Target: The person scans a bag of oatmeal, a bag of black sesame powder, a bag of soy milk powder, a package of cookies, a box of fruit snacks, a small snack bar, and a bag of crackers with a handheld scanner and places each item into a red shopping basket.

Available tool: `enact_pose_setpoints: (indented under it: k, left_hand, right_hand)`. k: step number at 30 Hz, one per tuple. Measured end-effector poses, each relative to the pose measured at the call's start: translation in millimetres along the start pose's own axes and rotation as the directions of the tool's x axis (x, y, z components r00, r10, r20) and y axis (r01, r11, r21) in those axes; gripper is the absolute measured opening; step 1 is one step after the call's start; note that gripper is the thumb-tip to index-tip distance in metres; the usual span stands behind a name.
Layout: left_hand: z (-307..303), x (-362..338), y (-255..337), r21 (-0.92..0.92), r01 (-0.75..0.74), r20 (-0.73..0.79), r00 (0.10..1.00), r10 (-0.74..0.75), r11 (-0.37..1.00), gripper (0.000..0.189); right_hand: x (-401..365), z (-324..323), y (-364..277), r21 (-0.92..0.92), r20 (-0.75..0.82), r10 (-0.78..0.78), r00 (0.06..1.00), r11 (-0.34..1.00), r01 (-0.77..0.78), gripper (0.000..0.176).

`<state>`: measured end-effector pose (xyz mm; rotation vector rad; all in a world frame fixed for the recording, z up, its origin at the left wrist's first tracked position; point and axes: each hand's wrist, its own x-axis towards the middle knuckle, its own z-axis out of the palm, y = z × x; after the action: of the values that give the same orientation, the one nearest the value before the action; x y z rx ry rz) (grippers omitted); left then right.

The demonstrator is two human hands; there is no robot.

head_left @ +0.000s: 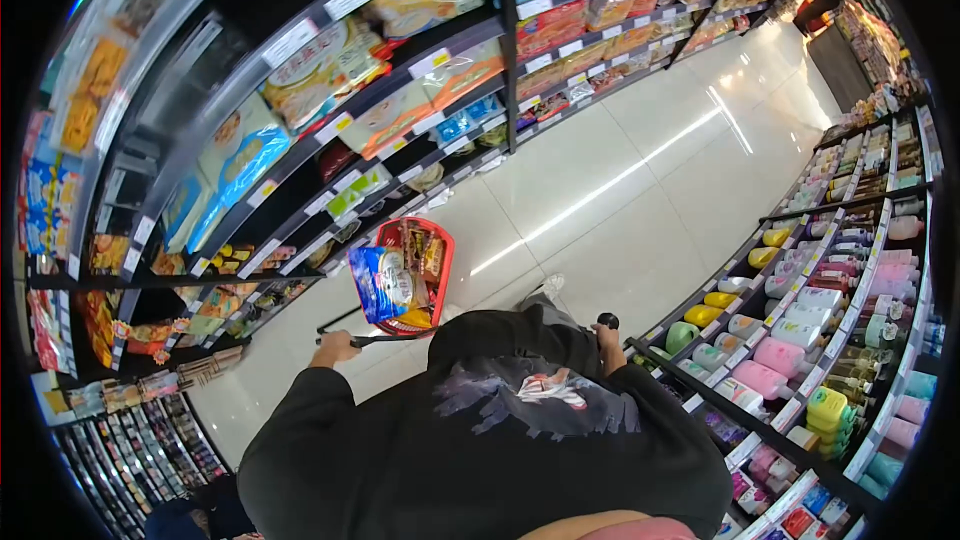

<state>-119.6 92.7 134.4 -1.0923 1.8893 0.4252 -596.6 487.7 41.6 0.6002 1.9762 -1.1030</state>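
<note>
In the lower middle is a red shopping basket (446, 275), partly hidden by the black hoodie sleeve and chest. Inside it lie a blue-and-white snack bag (378, 280) and several brown packets (428, 252). My left hand (338, 348) is closed around the end of a black handle bar (385, 339) at the basket's near side. On the other side of my body, my right hand (609, 342) is closed on a black object with a rounded end (607, 320); its kind is not clear. A crumpled, clear plastic-looking item (551, 285) shows just beyond the hoodie.
Shelves of bagged food (325, 80) curve along the left, close to the basket. Shelves of bottles (780, 350) line the right. A pale tiled floor (630, 210) runs between them. A person in dark clothing (205, 515) is at lower left; another person (825, 5) stands far off.
</note>
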Motion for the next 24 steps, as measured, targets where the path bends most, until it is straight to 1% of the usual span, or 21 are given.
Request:
enact_pose_setpoints:
  k: [2, 3, 4, 5, 6, 7, 8, 9, 10, 12, 13, 14, 16, 17, 18, 19, 20, 21, 22, 23, 24]
  left_hand:
    - [-2, -12, 35, -0.194, 0.054, 0.047, 0.998, -0.046, 0.98, 0.044]
    - [0, -14, 48, -0.186, 0.05, 0.048, 0.998, -0.042, 0.981, 0.044]
    - [0, -14, 62, -0.223, 0.041, 0.056, 0.998, -0.03, 0.974, 0.047]
    - [-3, -11, 74, -0.259, 0.033, 0.066, 0.998, -0.017, 0.965, 0.051]
    - [-9, -8, 88, -0.248, 0.029, 0.072, 0.997, -0.012, 0.968, 0.051]
    - [-12, -4, 102, -0.324, 0.068, 0.122, 0.992, -0.03, 0.943, 0.054]
    - [-15, 0, 114, -0.395, 0.112, 0.175, 0.984, -0.045, 0.912, 0.058]
    - [-31, -10, 140, -0.442, 0.116, 0.161, 0.986, -0.049, 0.889, 0.047]
    - [-34, -3, 153, -0.432, 0.118, 0.173, 0.984, -0.047, 0.894, 0.047]
    - [-41, 10, 181, -0.714, 0.182, 0.363, 0.922, 0.134, 0.676, 0.029]
    - [-74, -13, 216, -0.756, 0.278, 0.374, 0.927, 0.043, 0.593, 0.025]
    - [-74, -8, 229, -0.757, 0.277, 0.38, 0.923, 0.054, 0.591, 0.025]
    - [-82, -1, 259, -0.843, 0.073, 0.132, 0.989, 0.073, 0.533, 0.029]
    - [-92, 0, 280, -0.844, 0.067, 0.075, 0.997, -0.005, 0.532, 0.029]
    - [-86, 15, 288, -0.844, 0.072, 0.088, 0.996, 0.006, 0.532, 0.029]
    - [-75, 36, 291, -0.935, 0.065, 0.058, 0.998, -0.031, 0.349, 0.028]
    - [-74, 57, 305, -0.988, 0.055, 0.043, 0.996, -0.084, 0.141, 0.027]
    - [-79, 64, 312, -0.993, 0.077, 0.066, 0.991, -0.118, 0.094, 0.027]
    - [-86, 67, 315, -0.993, 0.085, 0.075, 0.99, -0.123, 0.082, 0.027]
    - [-95, 70, 320, -0.991, 0.129, 0.123, 0.982, -0.145, 0.036, 0.027]
    - [-107, 75, 321, -0.986, 0.167, 0.167, 0.972, -0.164, -0.011, 0.027]
  right_hand:
    - [30, -22, -5, 0.123, 0.041, 0.048, 0.998, 0.991, -0.052, 0.016]
    - [42, -31, -11, 0.195, 0.036, 0.092, 0.995, 0.976, -0.097, 0.016]
    - [55, -39, -18, 0.202, 0.031, 0.093, 0.995, 0.974, -0.098, 0.016]
    - [67, -46, -24, 0.251, 0.026, 0.069, 0.997, 0.965, -0.073, 0.017]
    - [79, -54, -25, 0.297, 0.018, 0.052, 0.999, 0.953, -0.055, 0.018]
    - [84, -63, -32, 0.309, 0.049, 0.005, 0.999, 0.951, -0.02, 0.019]
    - [90, -70, -40, 0.285, 0.029, 0.02, 0.999, 0.958, -0.027, 0.019]
    - [97, -75, -46, 0.291, 0.039, 0.021, 0.999, 0.956, -0.032, 0.02]
    - [104, -80, -51, 0.295, 0.051, 0.02, 0.999, 0.955, -0.034, 0.021]
    - [114, -80, -59, 0.333, 0.041, 0.068, 0.997, 0.94, -0.078, 0.02]
    - [117, -81, -66, 0.37, 0.036, 0.098, 0.995, 0.923, -0.105, 0.019]
    - [120, -81, -73, 0.346, 0.059, 0.094, 0.994, 0.932, -0.109, 0.018]
    - [125, -77, -91, 0.382, 0.015, 0.092, 0.996, 0.92, -0.091, 0.017]
    - [131, -77, -100, 0.378, 0.033, 0.097, 0.995, 0.92, -0.102, 0.018]
    - [142, -76, -108, 0.373, 0.052, 0.099, 0.994, 0.921, -0.112, 0.018]
    - [150, -74, -120, 0.402, 0.055, 0.08, 0.995, 0.911, -0.095, 0.016]
    - [159, -73, -156, 0.347, 0.068, 0.077, 0.995, 0.933, -0.096, 0.015]
    - [172, -74, -170, 0.323, 0.102, 0.072, 0.992, 0.941, -0.102, 0.015]
    - [182, -75, -184, 0.298, 0.136, 0.07, 0.988, 0.948, -0.108, 0.015]
    - [192, -80, -204, 0.281, 0.14, 0.065, 0.988, 0.954, -0.102, 0.015]
    - [203, -84, -224, 0.211, 0.148, 0.071, 0.986, 0.972, -0.101, 0.016]
